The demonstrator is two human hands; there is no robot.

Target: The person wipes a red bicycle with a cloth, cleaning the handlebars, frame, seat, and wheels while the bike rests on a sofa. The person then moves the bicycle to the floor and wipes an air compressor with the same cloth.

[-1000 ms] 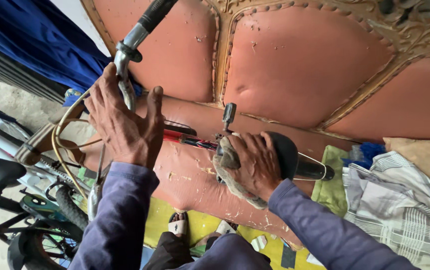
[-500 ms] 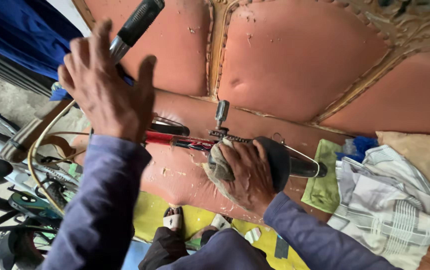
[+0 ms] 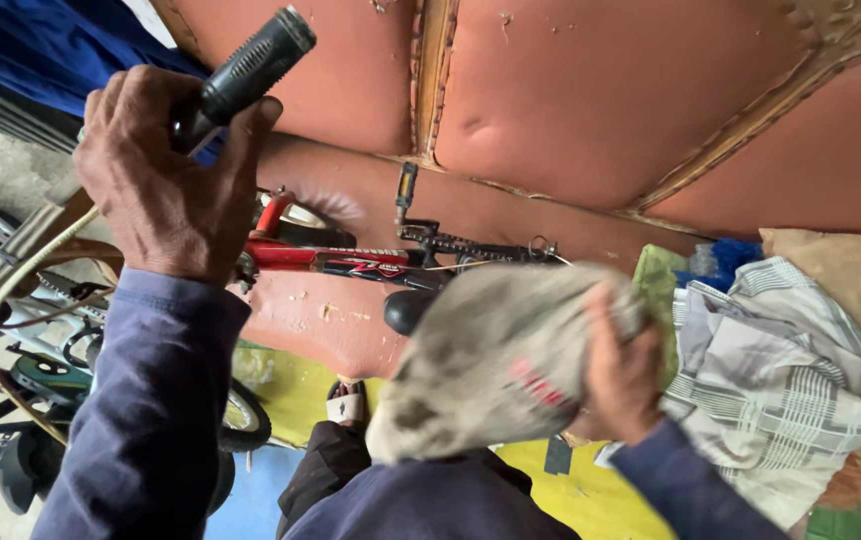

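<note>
The left hand (image 3: 165, 180) is closed around a black ribbed handlebar grip (image 3: 250, 62) at the upper left, fingers wrapped tight. The right hand (image 3: 618, 370) clutches a dirty grey rag (image 3: 495, 365) bunched in its fist, near the middle, hiding part of the black saddle (image 3: 408, 308) behind it. The red bicycle frame (image 3: 335, 262) with a dark label strip runs between the hands, in front of a worn reddish padded panel (image 3: 570, 100). A checked cloth (image 3: 780, 380) lies at the right, a yellow sheet (image 3: 300, 385) on the floor below. Other bicycles crowd the left edge (image 3: 10, 330); open room is scarce.
</note>
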